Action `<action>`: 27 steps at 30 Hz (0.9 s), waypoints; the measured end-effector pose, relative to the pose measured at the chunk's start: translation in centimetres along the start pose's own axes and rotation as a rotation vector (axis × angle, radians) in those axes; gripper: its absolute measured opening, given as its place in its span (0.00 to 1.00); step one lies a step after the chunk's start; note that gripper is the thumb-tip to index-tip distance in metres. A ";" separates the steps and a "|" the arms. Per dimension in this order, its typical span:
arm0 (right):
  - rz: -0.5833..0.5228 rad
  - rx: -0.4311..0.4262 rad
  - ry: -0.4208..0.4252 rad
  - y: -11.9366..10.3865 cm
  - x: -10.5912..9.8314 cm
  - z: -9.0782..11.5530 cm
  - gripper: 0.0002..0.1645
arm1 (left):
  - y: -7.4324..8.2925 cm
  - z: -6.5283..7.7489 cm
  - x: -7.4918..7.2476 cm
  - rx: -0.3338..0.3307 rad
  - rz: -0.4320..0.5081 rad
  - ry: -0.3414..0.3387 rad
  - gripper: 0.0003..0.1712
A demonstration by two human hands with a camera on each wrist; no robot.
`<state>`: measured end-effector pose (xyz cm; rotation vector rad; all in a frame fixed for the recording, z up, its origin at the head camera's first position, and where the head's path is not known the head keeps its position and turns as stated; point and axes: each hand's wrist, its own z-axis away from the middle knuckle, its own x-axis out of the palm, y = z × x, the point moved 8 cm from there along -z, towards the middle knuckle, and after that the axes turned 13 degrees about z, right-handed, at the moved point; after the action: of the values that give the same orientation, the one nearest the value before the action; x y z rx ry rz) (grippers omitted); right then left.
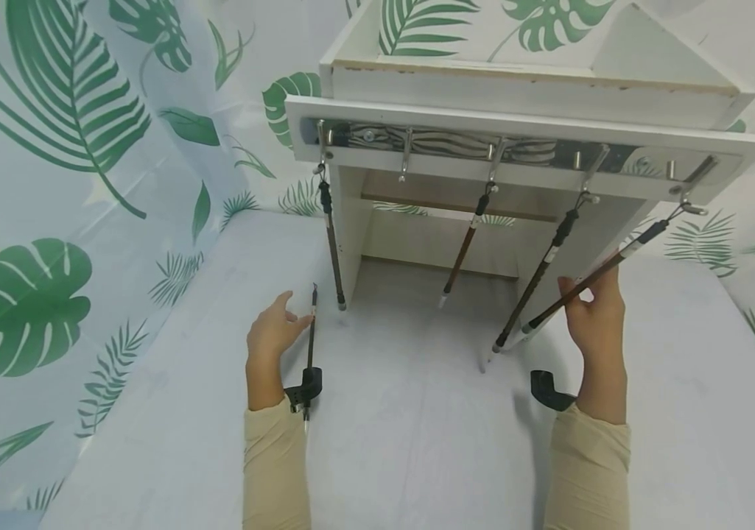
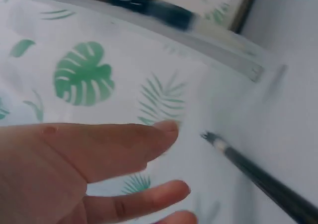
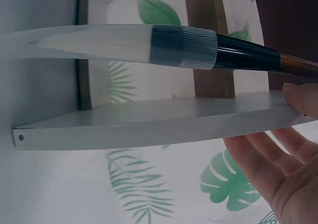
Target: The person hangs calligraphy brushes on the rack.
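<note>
My left hand (image 1: 273,327) is spread beside a slim dark brush (image 1: 311,331) on the white surface. In the left wrist view its straight fingers stop short of that brush's thin looped end (image 2: 211,137). At the right, my right hand (image 1: 594,316) grips the side panel (image 3: 149,134) of a white shelf unit (image 1: 349,228), thumb on one face and fingers on the other. A calligraphy brush (image 1: 585,283) hangs slanting across in front of this hand. The right wrist view shows pale bristles inside its clear cap (image 3: 99,44).
Along the unit's front rail (image 1: 516,121) runs a metal strip with several hooks. More capped brushes hang from them, among them a left one (image 1: 333,250) and a middle one (image 1: 463,250). Leaf-patterned sheeting (image 1: 72,110) covers the walls behind. Black wrist mounts (image 1: 546,390) project inward from both forearms.
</note>
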<state>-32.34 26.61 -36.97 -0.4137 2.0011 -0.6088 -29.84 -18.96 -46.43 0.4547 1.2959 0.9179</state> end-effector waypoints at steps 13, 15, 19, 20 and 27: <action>0.003 0.007 -0.014 -0.8 -0.4 0.2 0.39 | -1.1 -0.4 2.0 -0.085 -0.099 -0.064 0.47; -0.003 -0.002 -0.013 -0.5 -0.3 0.1 0.39 | -1.1 -0.5 2.1 -0.081 -0.103 -0.063 0.46; 0.003 -0.021 0.020 4.6 2.4 -1.9 0.40 | -1.1 -0.5 2.3 -0.075 -0.095 -0.059 0.43; 0.017 -0.026 0.033 6.5 3.4 -2.6 0.41 | -1.2 -0.6 2.3 -0.076 -0.089 -0.059 0.42; 0.021 0.011 -0.013 0.9 0.5 -0.3 0.39 | -1.3 -0.4 2.2 -0.095 -0.044 -0.064 0.40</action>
<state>-32.90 27.14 -37.69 -0.3882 1.9862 -0.6022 -29.81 -18.02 -48.87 0.3772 1.1944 0.9174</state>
